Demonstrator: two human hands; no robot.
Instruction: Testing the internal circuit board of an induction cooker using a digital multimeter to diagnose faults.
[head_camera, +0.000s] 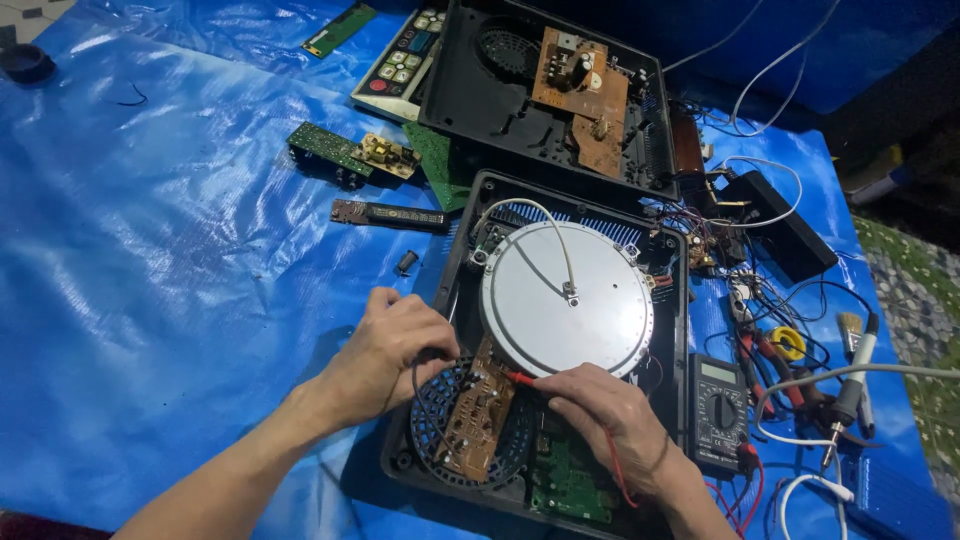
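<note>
An opened black induction cooker base (462, 240) lies in front of me with a round silver coil plate (565, 300) in its middle. My left hand (395, 350) rests on the base's left rim, fingers curled on a black probe lead. My right hand (605, 415) pinches a red probe (520, 378) whose tip touches a brown circuit board (478, 410) lying over the round fan grille. A green board (565, 480) sits just below my right hand. A dark multimeter (718, 410) lies to the right of the base.
A second open black housing (480, 100) with a brown board lies behind. Loose green boards (330, 148), a keypad panel (398, 62), a soldering iron (845, 405), a brush (852, 330), pliers and tangled wires crowd the blue tarp (170, 280).
</note>
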